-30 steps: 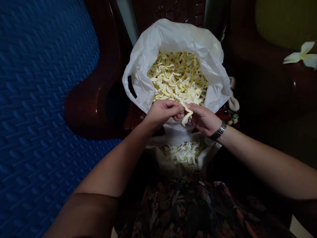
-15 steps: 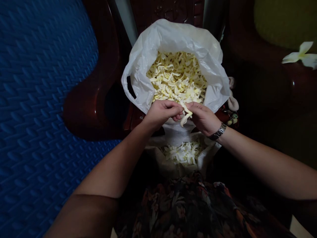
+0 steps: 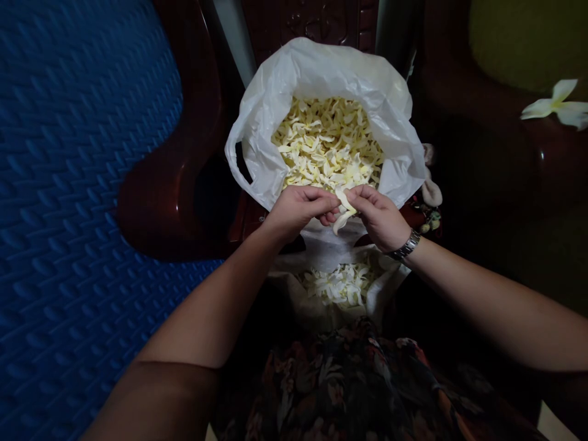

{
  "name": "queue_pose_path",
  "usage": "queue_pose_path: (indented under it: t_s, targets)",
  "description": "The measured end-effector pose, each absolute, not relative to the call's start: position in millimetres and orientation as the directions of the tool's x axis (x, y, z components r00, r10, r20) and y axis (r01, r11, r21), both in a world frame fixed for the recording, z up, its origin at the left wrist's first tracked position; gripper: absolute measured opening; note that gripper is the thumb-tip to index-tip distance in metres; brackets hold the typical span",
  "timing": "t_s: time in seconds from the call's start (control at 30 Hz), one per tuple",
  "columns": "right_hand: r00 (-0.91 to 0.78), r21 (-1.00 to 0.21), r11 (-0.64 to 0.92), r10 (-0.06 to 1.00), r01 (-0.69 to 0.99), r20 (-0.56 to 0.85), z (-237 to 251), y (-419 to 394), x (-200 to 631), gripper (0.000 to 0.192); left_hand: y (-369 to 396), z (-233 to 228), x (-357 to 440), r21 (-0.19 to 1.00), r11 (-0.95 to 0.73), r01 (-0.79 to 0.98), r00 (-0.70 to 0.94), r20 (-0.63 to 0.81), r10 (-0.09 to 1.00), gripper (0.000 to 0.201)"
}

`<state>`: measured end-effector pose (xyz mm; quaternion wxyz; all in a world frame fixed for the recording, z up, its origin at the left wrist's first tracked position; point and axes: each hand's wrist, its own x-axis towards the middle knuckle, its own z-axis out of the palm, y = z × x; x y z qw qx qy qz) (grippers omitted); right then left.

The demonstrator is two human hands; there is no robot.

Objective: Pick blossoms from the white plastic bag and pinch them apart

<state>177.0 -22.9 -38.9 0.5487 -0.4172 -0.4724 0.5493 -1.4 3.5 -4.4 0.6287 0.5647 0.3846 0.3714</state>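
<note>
A pale cream flower (image 3: 343, 214) with long petals is pinched between my two hands, over the near rim of a white plastic bag (image 3: 316, 64). My left hand (image 3: 303, 211) is closed, thumb against forefinger, at the flower's left side. From the right, my right hand (image 3: 379, 217) grips the same flower between thumb and fingers; a metal watch (image 3: 405, 246) is on that wrist. Many yellowish-white blossoms (image 3: 328, 138) fill the bag behind my hands. Below my hands, a second bag (image 3: 294, 291) holds whiter blossoms (image 3: 342, 283).
The larger bag rests on a dark carved wooden chair (image 3: 312, 24). Curved dark wood (image 3: 156, 196) stands at left, beside a blue textured mat (image 3: 59, 245). A single white flower (image 3: 558, 109) lies on dark wood at far right. Small trinkets (image 3: 430, 219) sit right of the bag.
Both hands stay in nearly the same place. The flower between them has turned slightly, its lower petal shifting a little to the left.
</note>
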Motion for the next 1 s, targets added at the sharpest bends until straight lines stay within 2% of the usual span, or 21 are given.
queue_pose_path:
  t_s: [0.3, 0.87, 1.0]
  targets:
    - [-0.088, -0.970, -0.024, 0.996, -0.243, -0.003, -36.3, -24.2, 174.1, 0.043, 3.4, -0.7, -1.7, 0.994, 0.109, 0.005, 0.410, -0.101, 0.907, 0.011]
    - [-0.087, -0.971, -0.004, 0.996, -0.237, 0.018, -42.2, -22.3, 175.5, 0.038, 4.2, -0.3, -1.9, 0.994, 0.108, 0.033, 0.411, -0.112, 0.905, 0.005]
    - [-0.089, -0.985, 0.039, 0.995, -0.167, 0.054, -42.9, -22.9, 176.0, 0.039, 4.5, -0.3, -0.5, 0.990, 0.141, 0.021, 0.404, -0.138, 0.904, 0.004]
